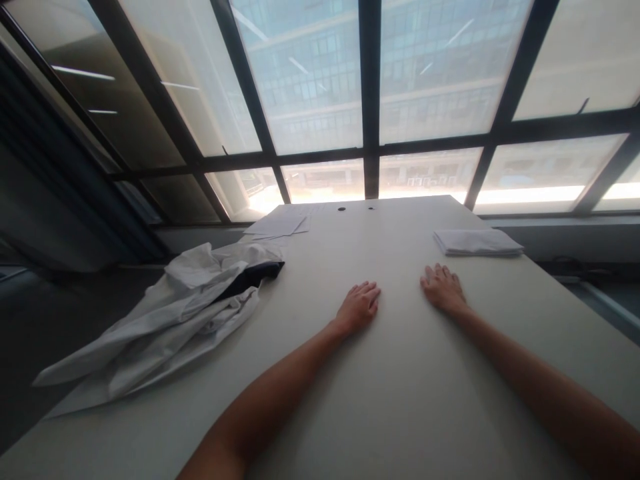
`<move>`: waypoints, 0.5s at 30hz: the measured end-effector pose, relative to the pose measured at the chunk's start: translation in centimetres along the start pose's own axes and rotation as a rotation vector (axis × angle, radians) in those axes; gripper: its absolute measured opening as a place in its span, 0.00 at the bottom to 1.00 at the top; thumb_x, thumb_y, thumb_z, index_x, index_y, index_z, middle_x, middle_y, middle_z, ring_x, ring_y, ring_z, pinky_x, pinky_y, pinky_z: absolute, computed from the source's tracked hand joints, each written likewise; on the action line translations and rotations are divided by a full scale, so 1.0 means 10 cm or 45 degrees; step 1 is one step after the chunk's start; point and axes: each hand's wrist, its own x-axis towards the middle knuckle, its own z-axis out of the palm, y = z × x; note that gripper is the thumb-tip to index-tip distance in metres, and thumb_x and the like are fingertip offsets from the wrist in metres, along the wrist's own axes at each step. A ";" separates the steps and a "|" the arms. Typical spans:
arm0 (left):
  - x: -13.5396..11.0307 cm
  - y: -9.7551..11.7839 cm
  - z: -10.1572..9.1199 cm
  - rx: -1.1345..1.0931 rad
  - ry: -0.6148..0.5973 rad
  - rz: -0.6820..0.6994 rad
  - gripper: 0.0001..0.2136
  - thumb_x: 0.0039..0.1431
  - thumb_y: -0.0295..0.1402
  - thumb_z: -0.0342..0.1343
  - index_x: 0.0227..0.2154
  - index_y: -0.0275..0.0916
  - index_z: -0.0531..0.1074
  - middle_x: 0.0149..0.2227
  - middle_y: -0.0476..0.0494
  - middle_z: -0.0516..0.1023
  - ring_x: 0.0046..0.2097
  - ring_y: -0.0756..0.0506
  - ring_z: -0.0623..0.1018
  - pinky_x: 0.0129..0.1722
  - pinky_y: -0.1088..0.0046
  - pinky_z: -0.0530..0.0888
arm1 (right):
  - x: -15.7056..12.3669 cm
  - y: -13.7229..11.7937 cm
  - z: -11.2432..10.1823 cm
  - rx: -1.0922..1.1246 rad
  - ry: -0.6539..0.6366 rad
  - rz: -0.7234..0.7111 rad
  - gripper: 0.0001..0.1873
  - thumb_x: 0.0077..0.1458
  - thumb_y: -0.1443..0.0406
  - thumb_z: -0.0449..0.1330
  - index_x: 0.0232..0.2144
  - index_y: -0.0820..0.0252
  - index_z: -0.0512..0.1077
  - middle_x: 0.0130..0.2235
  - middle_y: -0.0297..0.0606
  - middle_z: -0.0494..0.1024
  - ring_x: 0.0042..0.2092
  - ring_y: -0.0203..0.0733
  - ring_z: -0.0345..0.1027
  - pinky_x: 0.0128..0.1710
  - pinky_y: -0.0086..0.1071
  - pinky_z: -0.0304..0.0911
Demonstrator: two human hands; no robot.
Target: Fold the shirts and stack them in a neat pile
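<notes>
My left hand (359,305) lies flat, palm down, on the pale table (400,387), fingers stretched out and holding nothing. My right hand (442,288) rests the same way a short gap to its right, fingers spread on the bare surface. A crumpled white garment (165,320) with a dark inner part sprawls over the table's left edge, well left of my left hand. A folded white cloth (477,242) sits at the right edge, beyond my right hand.
Loose paper sheets (280,225) lie at the far left corner of the table. Two small round holes (342,209) mark the far end. Large windows with dark frames (370,100) rise behind the table. Floor drops away on both sides.
</notes>
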 end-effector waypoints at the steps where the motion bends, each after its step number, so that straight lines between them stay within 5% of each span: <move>1: 0.00 0.00 0.00 0.003 -0.001 0.001 0.21 0.68 0.33 0.48 0.62 0.40 0.67 0.68 0.43 0.64 0.69 0.42 0.61 0.69 0.59 0.55 | -0.06 -0.11 0.00 0.016 -0.005 -0.051 0.31 0.67 0.57 0.43 0.66 0.67 0.61 0.68 0.59 0.58 0.69 0.60 0.48 0.65 0.54 0.44; 9: -0.01 0.03 0.01 -0.043 0.040 -0.036 0.24 0.68 0.33 0.47 0.66 0.38 0.60 0.66 0.38 0.65 0.68 0.42 0.63 0.68 0.60 0.56 | -0.45 -1.07 -0.04 0.169 -0.025 -0.479 0.30 0.68 0.58 0.45 0.67 0.65 0.59 0.70 0.54 0.56 0.70 0.57 0.46 0.67 0.53 0.41; 15: -0.07 0.06 -0.02 -0.041 0.124 -0.012 0.22 0.68 0.33 0.48 0.63 0.39 0.62 0.63 0.39 0.69 0.65 0.42 0.67 0.66 0.61 0.60 | -0.45 -1.13 0.02 0.230 -0.017 -0.580 0.28 0.67 0.62 0.47 0.65 0.65 0.63 0.69 0.50 0.60 0.69 0.53 0.50 0.67 0.49 0.45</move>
